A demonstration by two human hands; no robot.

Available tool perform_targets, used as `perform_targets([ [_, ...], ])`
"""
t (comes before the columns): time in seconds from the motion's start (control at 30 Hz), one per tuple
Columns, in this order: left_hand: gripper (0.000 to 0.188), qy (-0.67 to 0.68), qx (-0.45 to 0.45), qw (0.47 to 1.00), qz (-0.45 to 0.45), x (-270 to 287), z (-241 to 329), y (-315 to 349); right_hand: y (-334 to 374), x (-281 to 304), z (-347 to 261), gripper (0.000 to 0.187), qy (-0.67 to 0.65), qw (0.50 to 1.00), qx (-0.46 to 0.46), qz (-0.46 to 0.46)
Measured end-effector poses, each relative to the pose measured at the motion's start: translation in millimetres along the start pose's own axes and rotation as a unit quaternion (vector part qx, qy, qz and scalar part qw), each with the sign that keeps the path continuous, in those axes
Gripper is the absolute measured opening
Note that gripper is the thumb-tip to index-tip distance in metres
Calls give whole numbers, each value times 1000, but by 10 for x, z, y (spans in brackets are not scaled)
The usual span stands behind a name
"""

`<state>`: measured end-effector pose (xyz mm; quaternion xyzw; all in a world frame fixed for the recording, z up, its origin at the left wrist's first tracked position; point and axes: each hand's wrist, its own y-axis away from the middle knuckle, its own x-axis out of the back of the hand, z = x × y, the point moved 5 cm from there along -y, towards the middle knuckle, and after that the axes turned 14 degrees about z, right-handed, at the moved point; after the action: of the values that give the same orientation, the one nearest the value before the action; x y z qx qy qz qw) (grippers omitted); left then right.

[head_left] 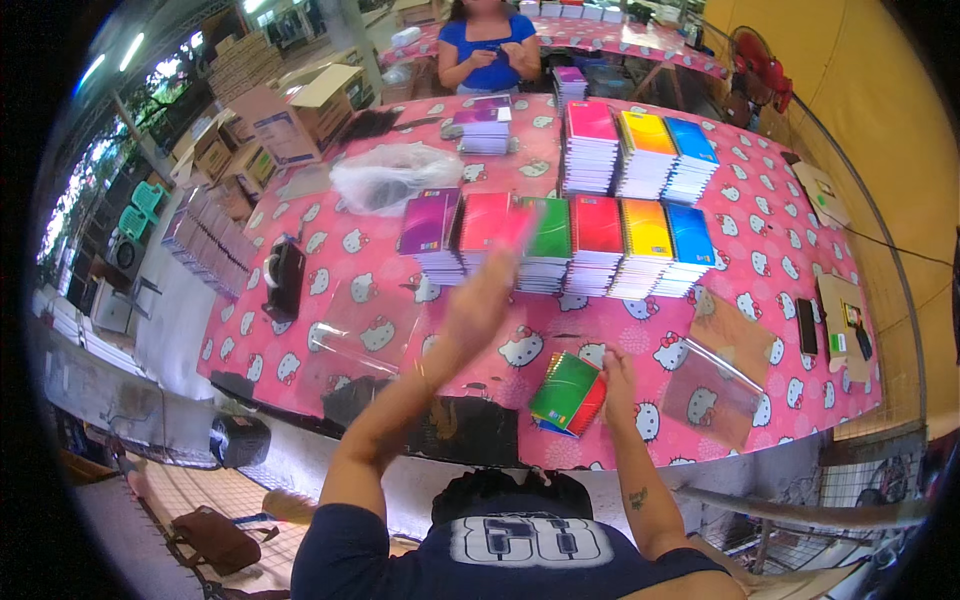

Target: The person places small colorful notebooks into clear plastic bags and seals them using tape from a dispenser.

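My left hand (485, 300), smeared by motion, reaches out over the front row of stacks. It grips a pink notebook (524, 230), which is also blurred and tilted. Close to the table's front edge, my right hand (618, 372) holds the right side of a small fanned pile of spiral notebooks (566, 390), green on top with red and blue showing beneath. Beyond my left hand stands a row of notebook stacks: purple (430, 222), pink (482, 222), green (552, 228), red (597, 225), yellow (646, 228) and blue (690, 235).
Behind that row rise taller pink (591, 121), yellow (648, 133) and blue (692, 142) stacks. A clear plastic bag (390, 178), a black case (285, 280) and clear sheets (715, 390) lie about the pink tablecloth. Across the table is another person (488, 50); cartons (290, 125) stand left.
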<state>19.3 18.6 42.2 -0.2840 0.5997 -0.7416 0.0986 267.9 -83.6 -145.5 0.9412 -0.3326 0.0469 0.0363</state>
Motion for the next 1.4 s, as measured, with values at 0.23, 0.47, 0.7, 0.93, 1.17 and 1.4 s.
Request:
perform_targets([
  [0.23, 43, 134, -75, 939, -307, -447, 1550, 1598, 223, -3, 88, 31, -232, 960, -154, -4],
  [0.47, 49, 103, 41, 928, -356, -437, 1252, 1566, 293, 153, -1, 61, 216, 974, 45, 46],
  [0.7, 56, -129, 12, 974, -185, -1218, 9, -19, -1205, -39, -1459, 64, 383, 790, 458, 141],
  [0.93, 26, -114, 47, 989, -79, -112, 255, -577, -535, 642, -1537, 28, 128, 888, 424, 123],
  [1.17, 22, -29, 145, 894, -423, -1158, 1355, 886, -144, 447, 713, 31, -82, 988, 96, -94],
  [1.4, 33, -112, 158, 981, 17, -124, -778, 114, 250, 632, 415, 39, -53, 998, 24, 7],
])
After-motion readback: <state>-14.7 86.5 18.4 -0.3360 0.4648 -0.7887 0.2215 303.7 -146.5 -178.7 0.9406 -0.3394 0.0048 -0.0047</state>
